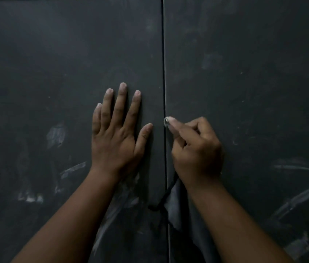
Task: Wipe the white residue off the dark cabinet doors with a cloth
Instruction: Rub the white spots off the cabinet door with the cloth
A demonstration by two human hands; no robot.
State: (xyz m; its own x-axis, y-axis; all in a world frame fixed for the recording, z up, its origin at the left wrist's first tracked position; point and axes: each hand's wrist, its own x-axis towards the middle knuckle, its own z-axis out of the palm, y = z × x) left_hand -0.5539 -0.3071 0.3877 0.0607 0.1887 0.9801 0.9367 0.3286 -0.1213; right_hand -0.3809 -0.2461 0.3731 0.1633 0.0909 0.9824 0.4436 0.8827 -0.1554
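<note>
**Two hands at the seam between two dark cabinet doors**

Landmark: the vertical seam [164, 73] where the doors meet. The left door [55, 54] and right door [254, 54] are both closed, so nothing of the cabinet's contents can be seen. Left of the seam, the left hand [115, 133] lies flat on the left door, fingers straight and slightly spread, holding nothing. Just right of the seam, the right hand [195, 147] has its fingers curled, thumb and forefinger pinching a small pale object [166, 122] at the seam; what it is cannot be made out. A dark cloth [174, 205] hangs below this hand across the seam, its upper end hidden under the palm and wrist. White residue [56, 134] streaks the lower areas of both doors. No lettering or labels are legible.
</note>
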